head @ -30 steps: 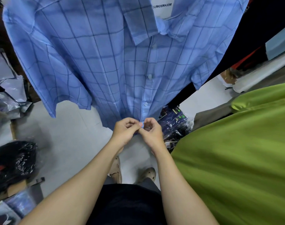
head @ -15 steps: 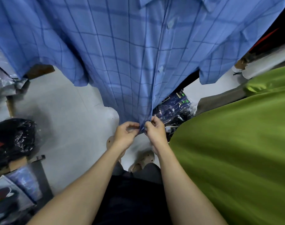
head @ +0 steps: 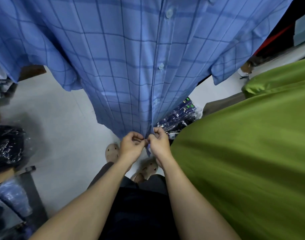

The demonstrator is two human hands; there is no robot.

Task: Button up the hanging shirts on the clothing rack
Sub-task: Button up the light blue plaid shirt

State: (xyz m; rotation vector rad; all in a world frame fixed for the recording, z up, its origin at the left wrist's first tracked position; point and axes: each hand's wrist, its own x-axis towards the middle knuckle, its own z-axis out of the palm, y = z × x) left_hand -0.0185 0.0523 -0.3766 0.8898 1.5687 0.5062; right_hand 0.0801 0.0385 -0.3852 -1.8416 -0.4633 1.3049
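Head view. Both bare forearms reach from the near edge toward the middle of the scene and converge at the bottom hem of the blue checked shirt [head: 130, 66]. Left hand [head: 130, 149]: fingers curled inward, thumb and fingertips pinching the left edge of the shirt's front opening just above the hem. Right hand [head: 159, 144]: fingers likewise curled, pinching the opposite placket edge; the knuckles of the two hands nearly touch, with a narrow strip of blue cloth showing between and below them. Whether a button sits between the fingers cannot be told; it is hidden by the fingertips.

The shirt hangs from above and fills the far half of the scene, short sleeves spreading left and right. Fabric thin, smooth, light blue with darker blue grid lines; it draws into vertical folds that narrow toward the pinch. Along the placket, small round pale buttons: upper button [head: 169, 14], middle button [head: 161, 66], and a lower one [head: 155, 102], all sitting closed on the front seam.

To the right, a green garment [head: 243, 153] with a soft matte sheen covers the near right area. Behind the shirt's hem, crinkled clear plastic packets [head: 179, 116] of dark blue goods lie on the pale floor [head: 58, 127]. At left, a black glossy plastic bag [head: 7, 148]. Below the hands, two beige clog-type shoes [head: 111, 152] stand on the floor.
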